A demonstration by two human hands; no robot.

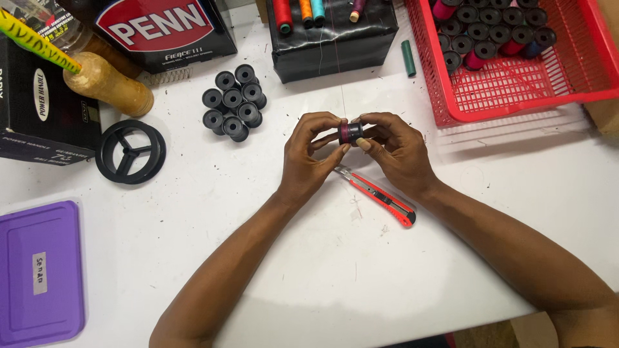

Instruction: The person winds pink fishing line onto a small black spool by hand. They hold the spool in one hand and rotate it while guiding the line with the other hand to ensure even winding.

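Both my hands meet over the middle of the white table [271, 245] and hold one small black spool [350, 133] wound with dark red thread. My left hand [309, 158] pinches its left end and my right hand [393, 148] grips its right end. A thin thread runs from the spool up toward the black box [332, 42] at the back. A red utility knife [377, 195] lies on the table just below my hands. A cluster of several empty black spools [233, 102] stands to the upper left of my left hand.
A red mesh basket [516, 84] with several wound spools stands at the back right. A black round reel [130, 151], a cork rod handle [106, 84] and dark boxes [39, 116] sit at the left. A purple lid [39, 270] lies front left. A green tube [408, 58] lies near the basket.
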